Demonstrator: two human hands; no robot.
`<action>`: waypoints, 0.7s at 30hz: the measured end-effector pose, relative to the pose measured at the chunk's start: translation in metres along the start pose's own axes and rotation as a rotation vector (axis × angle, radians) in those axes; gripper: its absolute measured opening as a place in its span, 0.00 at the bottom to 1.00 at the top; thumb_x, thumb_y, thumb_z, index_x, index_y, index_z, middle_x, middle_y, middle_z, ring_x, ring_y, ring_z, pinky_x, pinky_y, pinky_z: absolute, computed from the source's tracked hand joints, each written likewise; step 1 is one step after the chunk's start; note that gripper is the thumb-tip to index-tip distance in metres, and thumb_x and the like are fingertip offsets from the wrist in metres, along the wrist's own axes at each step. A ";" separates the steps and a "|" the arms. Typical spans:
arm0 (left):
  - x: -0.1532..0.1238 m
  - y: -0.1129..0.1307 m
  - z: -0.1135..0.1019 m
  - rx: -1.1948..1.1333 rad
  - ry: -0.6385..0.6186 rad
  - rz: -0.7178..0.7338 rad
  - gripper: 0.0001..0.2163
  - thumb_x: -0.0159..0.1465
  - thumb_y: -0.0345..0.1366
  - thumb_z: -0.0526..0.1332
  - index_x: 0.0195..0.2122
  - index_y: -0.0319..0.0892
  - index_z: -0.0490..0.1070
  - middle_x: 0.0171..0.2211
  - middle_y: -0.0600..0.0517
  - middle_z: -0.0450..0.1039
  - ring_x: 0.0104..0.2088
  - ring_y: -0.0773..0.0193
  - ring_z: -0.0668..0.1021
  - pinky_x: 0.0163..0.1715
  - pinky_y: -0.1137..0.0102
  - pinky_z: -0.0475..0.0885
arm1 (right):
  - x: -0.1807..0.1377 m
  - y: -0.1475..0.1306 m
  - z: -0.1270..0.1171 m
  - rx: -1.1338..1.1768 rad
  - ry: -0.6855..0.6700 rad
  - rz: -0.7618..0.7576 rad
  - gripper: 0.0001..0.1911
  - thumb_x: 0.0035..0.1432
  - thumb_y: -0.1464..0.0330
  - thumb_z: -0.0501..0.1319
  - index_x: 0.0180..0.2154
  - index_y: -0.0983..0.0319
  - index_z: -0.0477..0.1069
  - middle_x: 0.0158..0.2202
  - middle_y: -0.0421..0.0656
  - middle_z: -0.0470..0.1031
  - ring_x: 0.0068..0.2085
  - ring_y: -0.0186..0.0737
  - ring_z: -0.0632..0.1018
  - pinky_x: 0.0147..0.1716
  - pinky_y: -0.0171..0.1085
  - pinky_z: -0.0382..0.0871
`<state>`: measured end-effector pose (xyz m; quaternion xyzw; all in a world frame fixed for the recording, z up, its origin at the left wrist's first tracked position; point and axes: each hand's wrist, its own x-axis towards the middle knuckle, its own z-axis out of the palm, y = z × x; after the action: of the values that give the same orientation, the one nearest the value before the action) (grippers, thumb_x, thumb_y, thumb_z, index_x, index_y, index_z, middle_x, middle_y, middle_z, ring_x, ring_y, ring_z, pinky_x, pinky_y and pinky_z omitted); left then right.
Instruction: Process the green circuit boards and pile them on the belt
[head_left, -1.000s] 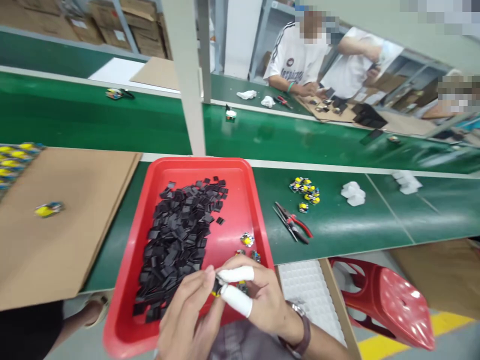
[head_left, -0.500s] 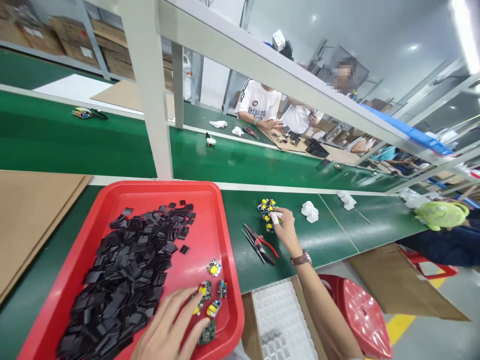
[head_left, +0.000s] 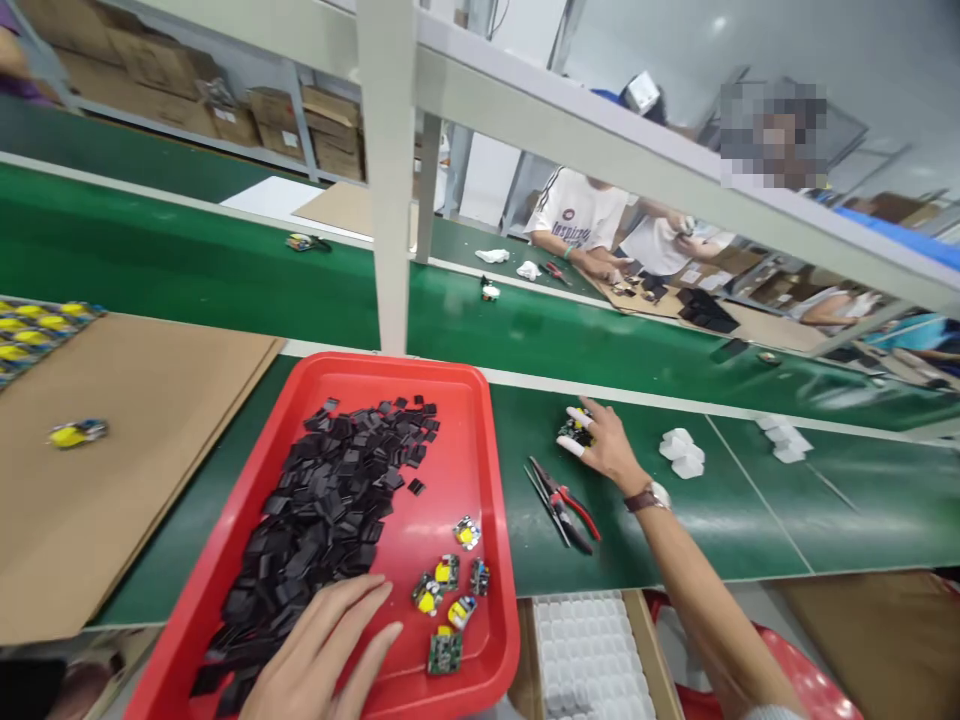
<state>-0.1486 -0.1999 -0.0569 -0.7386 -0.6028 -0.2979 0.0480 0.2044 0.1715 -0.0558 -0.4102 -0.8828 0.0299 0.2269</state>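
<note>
My left hand (head_left: 322,650) is over the front of a red tray (head_left: 496,520), fingers stretched out and holding nothing. Under and beyond it lies a heap of small black square pieces (head_left: 330,490). To its right in the tray are several small circuit boards (head_left: 445,652) with yellow parts. My right hand (head_left: 611,450), with white covers on some fingertips, spreads its fingers over a cluster of similar circuit boards (head_left: 574,432) on the green table. The hand partly hides that cluster. Red-and-black pliers (head_left: 574,510) and metal tweezers (head_left: 547,506) lie between the tray and this hand.
Brown cardboard (head_left: 150,440) at left bears one loose board (head_left: 78,433) and rows of boards (head_left: 37,335). White foam-like pieces (head_left: 682,453) lie right of my right hand. Below the table edge stands a box of white cells (head_left: 592,655). A frame post (head_left: 390,200) rises behind the tray.
The view has turned left, bringing more cardboard into sight. My left hand has drawn back from the boards in the tray. My right hand's fingers have spread wider over the cluster.
</note>
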 end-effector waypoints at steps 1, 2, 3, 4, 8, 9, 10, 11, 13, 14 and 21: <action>0.006 0.006 -0.003 -0.014 -0.015 -0.070 0.14 0.73 0.38 0.55 0.56 0.48 0.76 0.54 0.49 0.80 0.52 0.57 0.83 0.50 0.66 0.81 | -0.004 -0.011 -0.003 0.026 0.028 -0.006 0.28 0.65 0.52 0.63 0.58 0.64 0.73 0.65 0.61 0.67 0.66 0.65 0.68 0.65 0.66 0.58; 0.013 0.011 -0.004 -0.027 -0.027 -0.122 0.14 0.73 0.40 0.57 0.55 0.47 0.76 0.52 0.48 0.81 0.50 0.57 0.83 0.49 0.66 0.82 | -0.008 -0.027 -0.007 0.064 0.056 -0.018 0.28 0.67 0.54 0.61 0.61 0.64 0.70 0.66 0.61 0.65 0.67 0.63 0.67 0.65 0.64 0.59; 0.021 0.016 -0.003 -0.044 -0.054 -0.147 0.13 0.72 0.40 0.58 0.55 0.46 0.75 0.51 0.48 0.81 0.48 0.57 0.84 0.47 0.65 0.82 | -0.011 -0.046 -0.009 0.115 0.077 -0.044 0.27 0.69 0.57 0.60 0.63 0.62 0.68 0.66 0.59 0.66 0.67 0.59 0.68 0.64 0.61 0.62; 0.029 0.021 0.000 -0.063 -0.089 -0.145 0.13 0.72 0.39 0.58 0.54 0.46 0.75 0.50 0.48 0.81 0.48 0.56 0.84 0.46 0.63 0.83 | -0.014 -0.068 -0.010 0.190 0.080 -0.090 0.24 0.70 0.60 0.60 0.63 0.60 0.67 0.65 0.56 0.69 0.64 0.55 0.71 0.63 0.57 0.66; 0.054 0.037 0.021 -0.080 -0.318 -0.134 0.16 0.69 0.29 0.57 0.57 0.43 0.73 0.48 0.45 0.81 0.45 0.50 0.84 0.42 0.56 0.83 | -0.014 -0.166 0.006 0.277 -0.203 -0.356 0.17 0.71 0.65 0.59 0.59 0.58 0.72 0.52 0.51 0.79 0.52 0.50 0.78 0.53 0.50 0.74; 0.056 0.040 0.024 -0.072 -0.345 -0.141 0.17 0.69 0.27 0.57 0.57 0.42 0.73 0.47 0.45 0.82 0.44 0.49 0.84 0.41 0.55 0.83 | -0.011 -0.186 0.014 0.265 -0.250 -0.387 0.16 0.71 0.65 0.59 0.57 0.60 0.73 0.50 0.52 0.80 0.50 0.49 0.79 0.52 0.49 0.74; 0.056 0.040 0.026 -0.065 -0.352 -0.147 0.18 0.68 0.26 0.56 0.57 0.42 0.73 0.46 0.44 0.82 0.43 0.48 0.84 0.40 0.55 0.83 | -0.006 -0.203 0.022 0.249 -0.285 -0.409 0.15 0.72 0.66 0.58 0.56 0.61 0.74 0.49 0.52 0.80 0.49 0.50 0.79 0.51 0.49 0.74; 0.054 0.040 0.026 -0.065 -0.344 -0.156 0.18 0.68 0.25 0.57 0.57 0.41 0.73 0.45 0.44 0.82 0.43 0.48 0.84 0.40 0.55 0.83 | -0.001 -0.215 0.030 0.240 -0.308 -0.429 0.14 0.72 0.67 0.58 0.55 0.62 0.75 0.48 0.52 0.80 0.48 0.49 0.79 0.51 0.48 0.74; 0.045 0.038 0.019 -0.106 -0.273 -0.187 0.17 0.68 0.28 0.58 0.58 0.41 0.73 0.46 0.44 0.82 0.45 0.47 0.84 0.43 0.55 0.83 | 0.007 -0.229 0.044 0.232 -0.348 -0.484 0.13 0.71 0.70 0.58 0.52 0.62 0.77 0.48 0.51 0.79 0.48 0.48 0.78 0.51 0.46 0.74; 0.040 0.035 0.013 -0.154 -0.216 -0.224 0.17 0.69 0.29 0.59 0.58 0.42 0.73 0.48 0.44 0.82 0.46 0.48 0.84 0.45 0.55 0.83 | 0.011 -0.233 0.048 0.227 -0.373 -0.517 0.12 0.70 0.72 0.58 0.50 0.61 0.77 0.48 0.50 0.79 0.48 0.47 0.78 0.51 0.45 0.74; 0.020 0.021 -0.024 -0.918 0.068 -0.747 0.14 0.74 0.41 0.57 0.54 0.47 0.77 0.48 0.46 0.81 0.43 0.57 0.86 0.41 0.65 0.85 | 0.011 -0.236 0.055 0.160 -0.421 -0.548 0.14 0.72 0.75 0.51 0.45 0.65 0.75 0.46 0.54 0.78 0.47 0.50 0.76 0.50 0.47 0.74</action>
<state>-0.1366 -0.1986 -0.0214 -0.4118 -0.6295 -0.5484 -0.3654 0.0074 0.0311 -0.0450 -0.1239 -0.9823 0.1210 0.0710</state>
